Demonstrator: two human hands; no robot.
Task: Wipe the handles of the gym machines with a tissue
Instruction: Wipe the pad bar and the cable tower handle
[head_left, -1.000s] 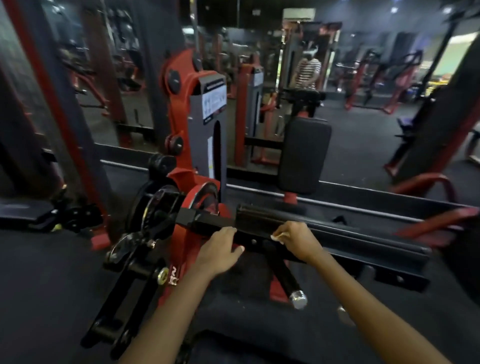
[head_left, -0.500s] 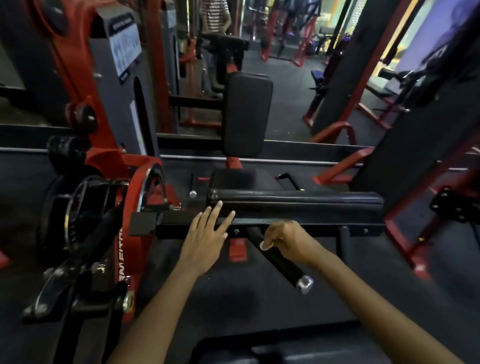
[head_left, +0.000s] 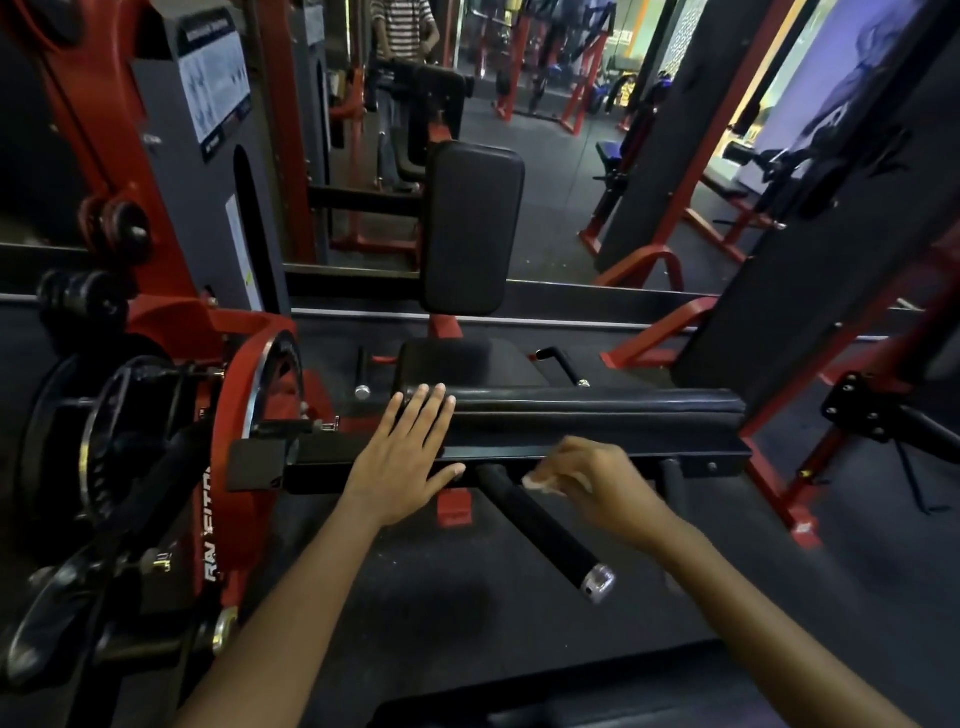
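A black handle (head_left: 540, 527) with a chrome end cap sticks out toward me from the black crossbar (head_left: 597, 457) of a red and black gym machine. My right hand (head_left: 597, 486) is curled around a white tissue (head_left: 543, 484) and sits just right of the handle's upper end, next to the bar. My left hand (head_left: 410, 457) lies flat on the crossbar and its padded roller, fingers spread, holding nothing. A second short black handle (head_left: 672, 480) hangs from the bar to the right of my right hand.
The machine's seat (head_left: 457, 364) and back pad (head_left: 472, 228) stand beyond the bar. A red cam with black weight plates (head_left: 130, 441) is at the left. A mirror (head_left: 519, 78) behind shows a person and more red machines. A dark upright post (head_left: 831, 249) stands at the right.
The view has swung right and closer. My left hand opened from gripping the bar to lying flat on it. My right hand with the tissue shifted slightly right, off the handle's top.
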